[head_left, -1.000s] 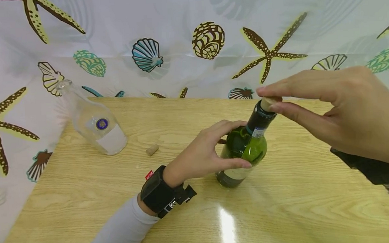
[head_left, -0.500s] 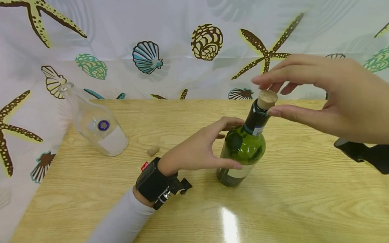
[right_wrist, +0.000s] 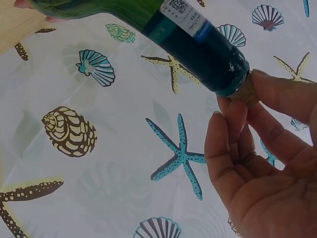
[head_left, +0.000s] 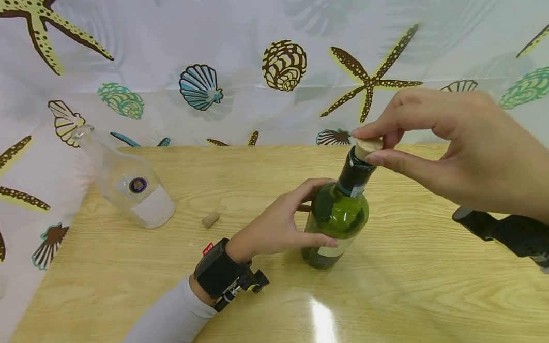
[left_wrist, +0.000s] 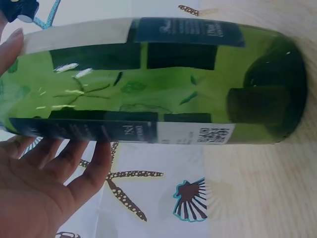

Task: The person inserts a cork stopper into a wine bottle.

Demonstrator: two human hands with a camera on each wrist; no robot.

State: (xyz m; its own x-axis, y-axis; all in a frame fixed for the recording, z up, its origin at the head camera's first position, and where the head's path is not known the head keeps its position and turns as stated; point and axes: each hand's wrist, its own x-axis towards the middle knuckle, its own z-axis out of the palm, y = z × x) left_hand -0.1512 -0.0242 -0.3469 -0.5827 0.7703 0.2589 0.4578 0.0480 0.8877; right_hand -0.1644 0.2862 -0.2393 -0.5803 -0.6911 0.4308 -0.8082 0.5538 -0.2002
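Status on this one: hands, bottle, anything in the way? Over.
Left hand holds green bottle. Right hand pinches cork, top showing above the neck. Clear bottle and loose cork off left, neither in the way.

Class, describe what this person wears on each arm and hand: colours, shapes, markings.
The left hand and right hand are gloveless. The left sleeve is light grey, ending short of a boxy black wristband with a red, pale-lettered tag and small black mount. A black device, partly cut off, sits below the right hand; no right sleeve shows.
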